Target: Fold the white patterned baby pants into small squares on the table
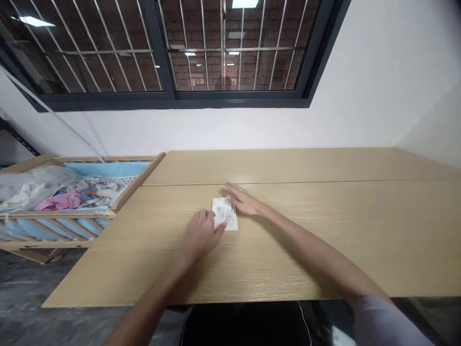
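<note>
A small white sheet of paper with faint grey print lies on the light wooden tabletop. At its left edge is my left hand, its fingers curled and its thumb reaching onto the lower part of the paper. My right hand rests at the upper right of the paper, fingers stretched out flat and thumb touching the sheet. Part of the paper's left side is hidden by the left hand.
To the left stands a wooden crib with a blue lining, holding clothes and a pink cloth. A seam crosses the tabletop behind my hands. A white wall and a barred window rise behind it. Below the front edge is a black seat.
</note>
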The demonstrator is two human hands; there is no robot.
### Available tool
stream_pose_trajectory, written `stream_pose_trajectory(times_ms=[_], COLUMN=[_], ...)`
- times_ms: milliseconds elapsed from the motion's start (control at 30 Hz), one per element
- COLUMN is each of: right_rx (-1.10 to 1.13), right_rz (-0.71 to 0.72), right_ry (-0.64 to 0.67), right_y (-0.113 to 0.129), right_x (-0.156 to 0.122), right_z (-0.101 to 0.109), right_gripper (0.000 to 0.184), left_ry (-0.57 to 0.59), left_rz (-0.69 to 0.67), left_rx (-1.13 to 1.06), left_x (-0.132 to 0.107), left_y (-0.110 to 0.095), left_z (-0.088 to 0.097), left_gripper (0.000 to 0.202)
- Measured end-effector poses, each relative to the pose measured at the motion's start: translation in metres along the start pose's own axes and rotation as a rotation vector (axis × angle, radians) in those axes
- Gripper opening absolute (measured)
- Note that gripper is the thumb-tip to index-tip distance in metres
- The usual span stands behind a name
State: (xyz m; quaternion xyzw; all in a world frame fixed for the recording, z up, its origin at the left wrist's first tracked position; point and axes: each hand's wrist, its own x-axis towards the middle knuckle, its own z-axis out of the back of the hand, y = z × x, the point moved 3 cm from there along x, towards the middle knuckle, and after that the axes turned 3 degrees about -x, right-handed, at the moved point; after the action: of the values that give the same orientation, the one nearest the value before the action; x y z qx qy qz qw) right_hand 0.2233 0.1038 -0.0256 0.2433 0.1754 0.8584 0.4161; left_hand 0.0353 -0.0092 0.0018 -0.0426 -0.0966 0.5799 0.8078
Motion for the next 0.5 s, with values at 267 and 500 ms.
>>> stream_pose_trajectory(times_ms=[267, 500], right_rx=[0.116, 0.129], right_rz=[-0.130, -0.219], right_ry=[-0.050, -0.163], right_y=[-0.002, 0.042], right_x=[0.000, -0.014], right_z=[-0.006, -0.014], right_gripper=[0.033, 0.023], left_ry=[0.208, 0.172], left_rz=[0.168, 0.091], left_rx=[0.054, 0.013], left_x=[0.038, 0.013], left_y=[0.026, 0.004], left_z=[-0.005, 0.032], left_gripper=[0.057, 0.031])
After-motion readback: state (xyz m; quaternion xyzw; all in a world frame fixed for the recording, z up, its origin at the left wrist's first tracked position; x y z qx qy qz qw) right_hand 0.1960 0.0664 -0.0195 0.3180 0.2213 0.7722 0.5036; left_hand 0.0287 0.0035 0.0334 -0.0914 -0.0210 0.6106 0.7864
